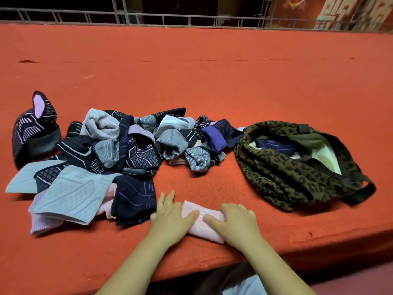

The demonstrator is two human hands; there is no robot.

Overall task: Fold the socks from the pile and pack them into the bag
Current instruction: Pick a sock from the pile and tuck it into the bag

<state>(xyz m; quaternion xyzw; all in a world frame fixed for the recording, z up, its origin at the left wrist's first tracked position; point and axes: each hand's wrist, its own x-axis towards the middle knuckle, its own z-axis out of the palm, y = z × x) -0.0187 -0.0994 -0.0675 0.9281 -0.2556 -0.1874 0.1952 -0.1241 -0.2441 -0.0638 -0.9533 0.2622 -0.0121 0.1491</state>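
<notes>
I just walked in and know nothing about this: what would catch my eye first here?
Probably the heap of dark and pale blue socks sprawled on the left of the orange-red cloth. To its right lies an open leopard-print bag with a sock already inside. Nearest the camera, the left hand and right hand press on a pink sock.

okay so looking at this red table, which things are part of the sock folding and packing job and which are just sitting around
Part of the job:
pink sock, under the left hand and right hand
sock pile
leopard bag, open, with a dark sock inside

Just lying about:
metal railing behind the table
red banner at the far right
</notes>
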